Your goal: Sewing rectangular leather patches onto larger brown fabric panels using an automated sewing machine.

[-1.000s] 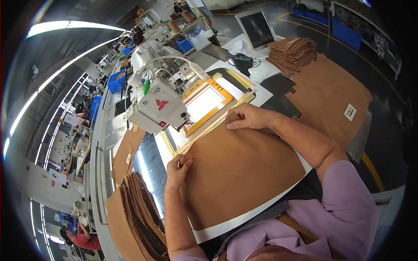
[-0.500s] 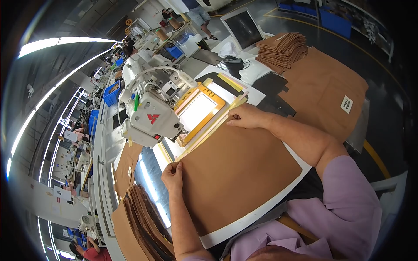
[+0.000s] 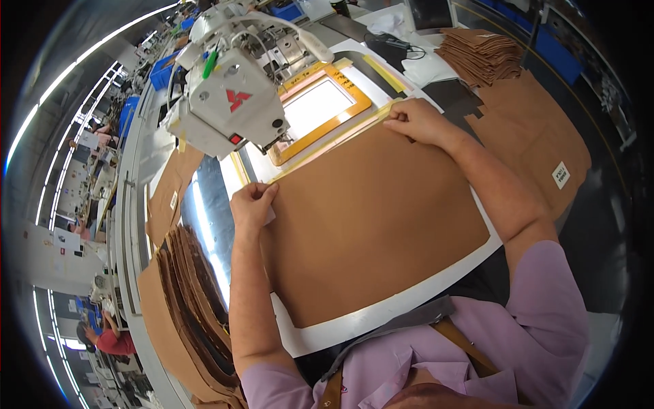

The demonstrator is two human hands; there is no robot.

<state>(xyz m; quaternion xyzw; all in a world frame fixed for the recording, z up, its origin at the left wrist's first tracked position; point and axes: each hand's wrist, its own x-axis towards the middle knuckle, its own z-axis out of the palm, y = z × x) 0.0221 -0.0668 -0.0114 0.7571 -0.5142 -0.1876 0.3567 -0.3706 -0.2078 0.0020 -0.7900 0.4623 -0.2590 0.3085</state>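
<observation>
A large brown sheet of fabric or leather (image 3: 381, 232) lies on a white board (image 3: 381, 313) in front of me. My left hand (image 3: 251, 208) pinches its far left corner, thumb and fingers pressed together. At the far right corner my right hand (image 3: 419, 123) has its fingers closed on the edge, beside a yellow strip (image 3: 378, 117). Just beyond that edge lies an orange rectangular frame (image 3: 361, 101) with a bright white opening. The white sewing machine head (image 3: 235, 102) stands over the frame's left side.
Stacked brown and dark pieces (image 3: 197, 307) stand close by my left forearm. Beyond my right arm lie a brown labelled panel (image 3: 545, 150) and a folded brown pile (image 3: 480, 54). A black cable (image 3: 409, 49) rests near a screen (image 3: 430, 13). A person in red (image 3: 112, 341) sits far left.
The whole view has shifted, so the machine and hands appear higher. Both hands keep their pinch at the sheet's far corners, and the sheet shows little movement relative to the frame.
</observation>
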